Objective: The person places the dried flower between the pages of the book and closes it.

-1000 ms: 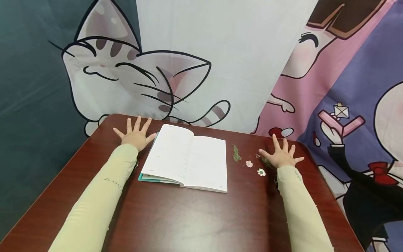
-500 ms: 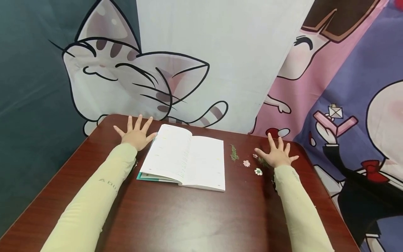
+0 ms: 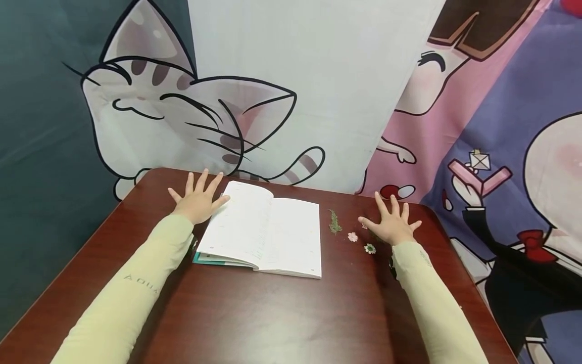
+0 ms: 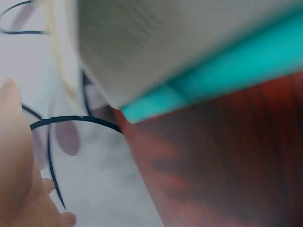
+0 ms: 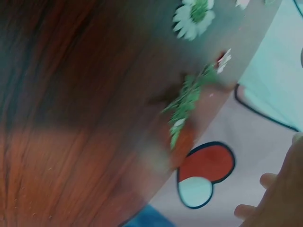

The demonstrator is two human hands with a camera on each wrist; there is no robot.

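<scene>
With fingers spread, my left hand (image 3: pixel 195 202) hovers at the far left corner of an open notebook (image 3: pixel 291 237); its thumb overlaps the left page in the head view. The notebook's teal cover (image 4: pixel 236 61) shows close up in the left wrist view, past the hand's edge. To the right, my right hand (image 3: pixel 392 225), also spread, holds nothing. Just left of it lie a white daisy (image 3: pixel 370 248), a small pink flower (image 3: pixel 352 236) and a green sprig (image 3: pixel 334 221). A second green sprig (image 5: pixel 187 101) shows in the right wrist view, mostly hidden under that hand in the head view.
Everything lies on a dark reddish-brown table (image 3: pixel 273 323) with rounded far corners. Behind its far edge hangs a cloth backdrop (image 3: pixel 345 76) printed with a cartoon cat and figures.
My left hand has shifted right, so its thumb now overlaps the notebook page. The right hand has moved left, closer to the flowers. The head view has turned slightly.
</scene>
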